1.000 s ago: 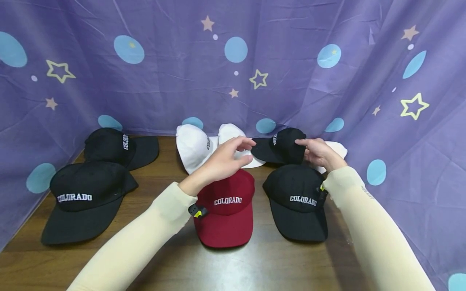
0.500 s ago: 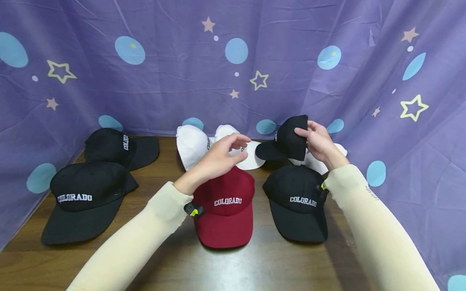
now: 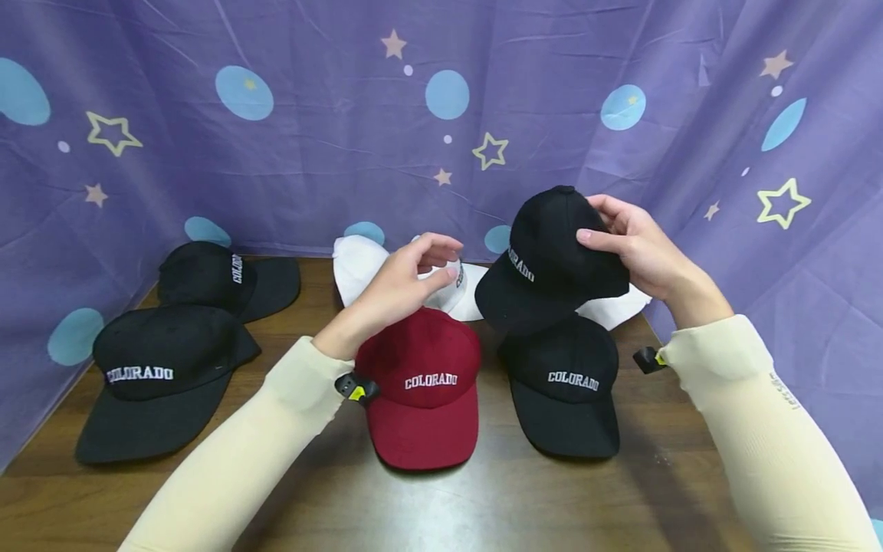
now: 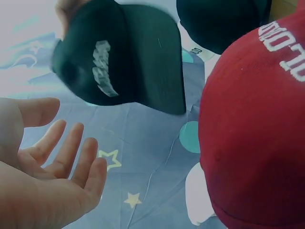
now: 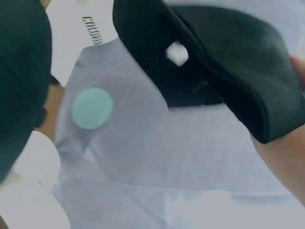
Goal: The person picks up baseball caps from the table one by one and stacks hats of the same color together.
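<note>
My right hand (image 3: 651, 253) grips a black baseball cap (image 3: 552, 253) by the back of its crown, thumb on the near side and fingers behind. The cap is raised, its brim pointing left and down, and COLORADO lettering shows on its front. In the right wrist view, the inside of this cap (image 5: 238, 71) shows with a small white patch. My left hand (image 3: 400, 287) hovers over the back of a red COLORADO cap (image 3: 433, 418), fingers loosely curved and holding nothing. Palm and fingers of the left hand (image 4: 57, 162) appear apart from the held cap in the left wrist view.
Another black cap (image 3: 566, 422) lies below the held one. Along the curtain (image 3: 290, 176) sit white caps (image 3: 355, 268), partly hidden by the hands, with one white cap (image 3: 614, 310) at right. Two black caps (image 3: 169, 345) stand left on the wooden table (image 3: 310, 491).
My right hand has lifted the black cap from the back row, bringing it up and nearer, and a white cap behind shows more. My left hand has drifted slightly left and up.
</note>
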Motion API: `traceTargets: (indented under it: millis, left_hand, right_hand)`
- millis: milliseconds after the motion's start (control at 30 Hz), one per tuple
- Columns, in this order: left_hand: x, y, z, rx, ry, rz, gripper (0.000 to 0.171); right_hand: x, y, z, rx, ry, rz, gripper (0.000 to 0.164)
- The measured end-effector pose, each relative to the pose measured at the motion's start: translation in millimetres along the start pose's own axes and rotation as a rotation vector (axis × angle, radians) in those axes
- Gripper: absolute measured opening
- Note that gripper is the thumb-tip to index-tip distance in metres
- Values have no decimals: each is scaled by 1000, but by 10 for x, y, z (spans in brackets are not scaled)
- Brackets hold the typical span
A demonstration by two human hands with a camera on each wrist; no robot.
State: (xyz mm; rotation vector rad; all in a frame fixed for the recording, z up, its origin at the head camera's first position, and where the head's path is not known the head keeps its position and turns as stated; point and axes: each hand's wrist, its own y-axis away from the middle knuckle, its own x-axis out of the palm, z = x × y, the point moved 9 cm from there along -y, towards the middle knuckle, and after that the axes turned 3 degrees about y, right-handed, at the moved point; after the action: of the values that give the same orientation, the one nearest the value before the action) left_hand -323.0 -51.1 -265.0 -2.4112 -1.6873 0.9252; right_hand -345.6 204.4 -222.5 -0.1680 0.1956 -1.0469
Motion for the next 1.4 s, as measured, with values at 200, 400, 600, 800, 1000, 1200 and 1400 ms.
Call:
traceTargets:
  millis: [200, 400, 600, 800, 1000, 1200, 1400]
  left_hand:
    - [53, 37, -142, 20, 48, 21, 38]
    - [176, 118, -509, 131, 59, 107, 43]
    - [368, 178, -658, 221, 60, 244, 50]
    - [599, 268, -672, 262, 122, 407, 53]
    - [877, 409, -517, 230, 124, 640, 53]
    - [1058, 536, -300, 185, 211, 783, 42]
    - [1037, 642, -463, 140, 390, 827, 34]
  right_hand:
    - [274, 253, 265, -13, 152, 152, 31]
    - [524, 464, 370, -64, 207, 336, 31]
    - [723, 635, 292, -54, 220, 526, 32]
    - [839, 706, 199, -76, 324, 580, 34]
    - [1045, 795, 142, -95, 261, 734, 36]
    - [1088, 867, 87, -103, 201, 800, 37]
    - [1026, 903, 53, -125, 211, 770, 38]
